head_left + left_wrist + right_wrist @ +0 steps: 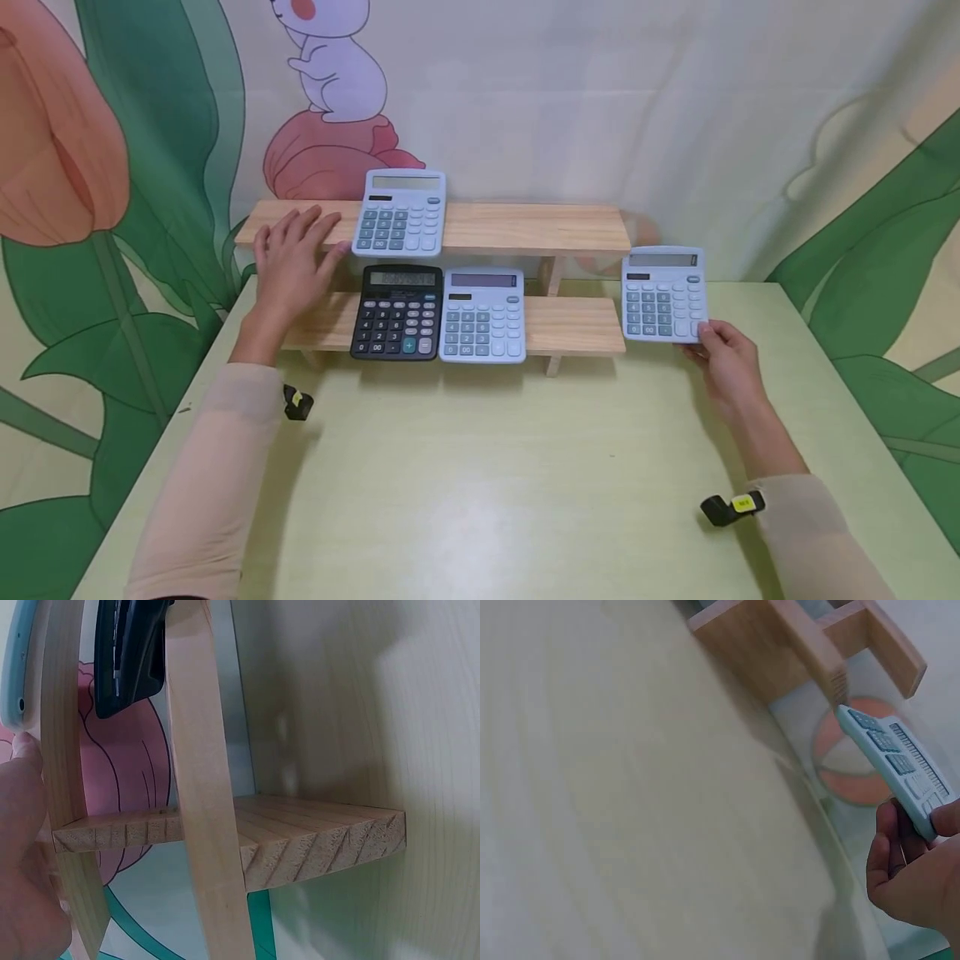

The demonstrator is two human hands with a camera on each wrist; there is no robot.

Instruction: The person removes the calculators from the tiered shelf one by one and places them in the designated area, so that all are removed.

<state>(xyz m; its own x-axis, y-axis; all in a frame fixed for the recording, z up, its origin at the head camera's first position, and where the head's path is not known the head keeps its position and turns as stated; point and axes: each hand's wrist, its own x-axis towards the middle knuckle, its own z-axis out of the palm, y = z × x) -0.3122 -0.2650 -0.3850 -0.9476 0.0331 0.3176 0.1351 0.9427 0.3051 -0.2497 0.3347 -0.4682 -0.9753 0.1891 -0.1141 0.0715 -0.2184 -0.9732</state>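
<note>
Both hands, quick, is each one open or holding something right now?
Left hand: grip open, at the edge of the upper calculator.
Right hand: grip closed, holding the rightmost calculator by its lower corner.

In the head view, nine o'clock of centre, the black calculator [397,312] bears 0, 00, 1 to 9 and a plus sign. Blue calculator [663,296], three o'clock — 0 and 00. Yellow label [742,503], four o'clock — too small to read.
</note>
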